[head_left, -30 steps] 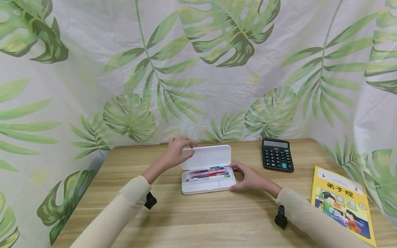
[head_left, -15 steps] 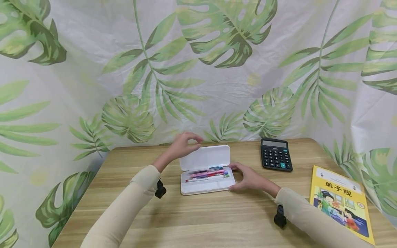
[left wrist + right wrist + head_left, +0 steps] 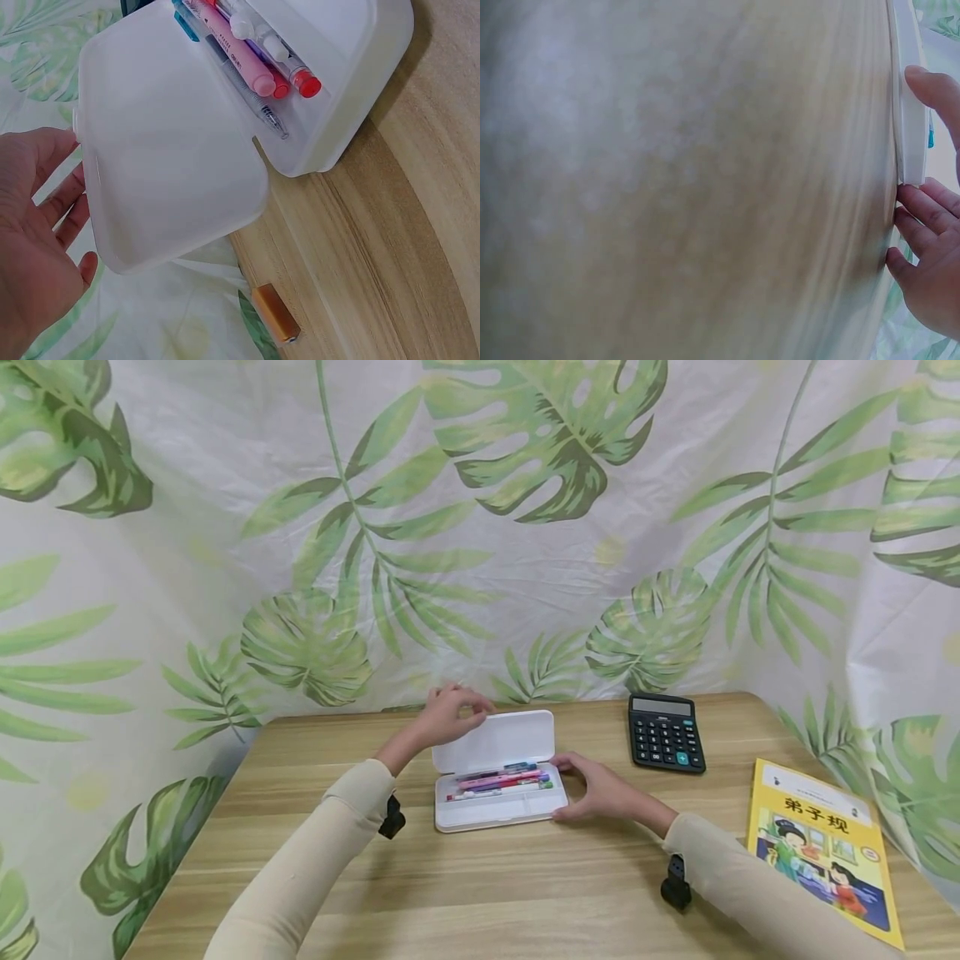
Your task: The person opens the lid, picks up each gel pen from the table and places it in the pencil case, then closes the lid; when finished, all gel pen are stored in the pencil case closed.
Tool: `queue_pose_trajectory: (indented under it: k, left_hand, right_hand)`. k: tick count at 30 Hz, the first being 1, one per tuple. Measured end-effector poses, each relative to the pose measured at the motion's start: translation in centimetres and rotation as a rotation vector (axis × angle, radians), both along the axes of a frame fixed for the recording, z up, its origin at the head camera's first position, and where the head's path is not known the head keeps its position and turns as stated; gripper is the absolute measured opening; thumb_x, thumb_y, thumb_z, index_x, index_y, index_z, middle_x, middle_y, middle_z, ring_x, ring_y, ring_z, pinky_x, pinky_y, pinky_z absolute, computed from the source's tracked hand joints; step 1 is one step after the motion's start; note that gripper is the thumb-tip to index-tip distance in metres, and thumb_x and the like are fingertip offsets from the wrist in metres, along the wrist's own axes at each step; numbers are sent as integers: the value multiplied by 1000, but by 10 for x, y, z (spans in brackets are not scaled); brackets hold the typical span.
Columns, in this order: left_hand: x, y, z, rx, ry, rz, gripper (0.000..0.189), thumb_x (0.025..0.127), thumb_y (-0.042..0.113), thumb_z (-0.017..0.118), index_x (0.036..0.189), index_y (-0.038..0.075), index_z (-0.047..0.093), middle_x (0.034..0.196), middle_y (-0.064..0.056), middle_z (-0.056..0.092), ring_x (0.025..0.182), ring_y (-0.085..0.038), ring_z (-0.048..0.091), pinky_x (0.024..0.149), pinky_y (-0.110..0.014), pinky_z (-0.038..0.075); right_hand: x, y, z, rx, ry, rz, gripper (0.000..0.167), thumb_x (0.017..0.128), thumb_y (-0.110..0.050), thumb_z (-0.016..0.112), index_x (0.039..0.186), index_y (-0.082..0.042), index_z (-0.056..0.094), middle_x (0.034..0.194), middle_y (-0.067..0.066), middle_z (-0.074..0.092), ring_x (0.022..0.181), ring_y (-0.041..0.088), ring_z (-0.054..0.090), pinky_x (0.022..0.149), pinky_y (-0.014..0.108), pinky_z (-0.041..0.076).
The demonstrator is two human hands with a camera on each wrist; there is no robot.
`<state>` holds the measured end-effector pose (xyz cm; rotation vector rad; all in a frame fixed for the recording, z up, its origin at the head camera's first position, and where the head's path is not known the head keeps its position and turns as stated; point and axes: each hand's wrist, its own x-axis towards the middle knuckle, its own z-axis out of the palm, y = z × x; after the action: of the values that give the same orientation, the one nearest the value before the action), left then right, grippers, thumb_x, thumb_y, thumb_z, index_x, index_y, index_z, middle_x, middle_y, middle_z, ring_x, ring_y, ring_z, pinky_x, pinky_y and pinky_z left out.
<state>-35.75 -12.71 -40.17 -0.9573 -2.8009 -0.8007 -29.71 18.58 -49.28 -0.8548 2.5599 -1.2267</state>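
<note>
A white pencil case [image 3: 480,814] lies on the table with its lid [image 3: 517,739] raised. Inside are several pens [image 3: 502,781], among them a pink one [image 3: 232,49] and others with red ends. My left hand [image 3: 450,717] is at the upper left of the lid, fingers loosely bent. In the left wrist view its fingertips reach the lid's edge, some of them passing behind it. My right hand [image 3: 596,789] holds the case at its right end, thumb [image 3: 930,86] on the near side and fingers at the far corner.
A black calculator [image 3: 666,732] lies to the right of the case, and a yellow picture book [image 3: 825,852] farther right. A small orange-brown cylinder [image 3: 276,313] lies near the table's back edge. A leaf-patterned cloth [image 3: 480,568] hangs behind the table.
My left hand has moved right and in to the lid's upper left edge. My right hand has kept its hold on the case, and the lid stays raised.
</note>
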Motion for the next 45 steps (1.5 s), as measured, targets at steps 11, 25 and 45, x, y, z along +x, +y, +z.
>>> queue_pose_trajectory:
  k: [11, 25, 45]
  left_hand:
    - [12, -1, 8, 1, -60, -60, 20, 101, 14, 58, 115, 16, 71, 100, -2, 66, 105, -27, 49, 103, -61, 21]
    - [41, 4, 13, -57, 30, -121, 19, 98, 11, 63, 112, 21, 70, 92, 6, 61, 104, -22, 47, 93, -52, 26]
    - [47, 2, 10, -63, 59, -154, 16, 95, 12, 67, 107, 23, 70, 88, 9, 62, 108, -23, 47, 95, -55, 24]
  right_hand:
    - [1, -3, 2, 3, 6, -1, 84, 71, -30, 93, 140, -3, 52, 136, 11, 62, 132, 30, 55, 116, 51, 35]
    - [1, -1, 5, 30, 8, -16, 85, 72, -32, 92, 139, -1, 51, 137, 15, 61, 134, 33, 54, 116, 52, 36]
    - [6, -2, 9, 105, 35, -55, 87, 72, -35, 92, 139, 4, 53, 140, 19, 59, 134, 35, 54, 114, 53, 39]
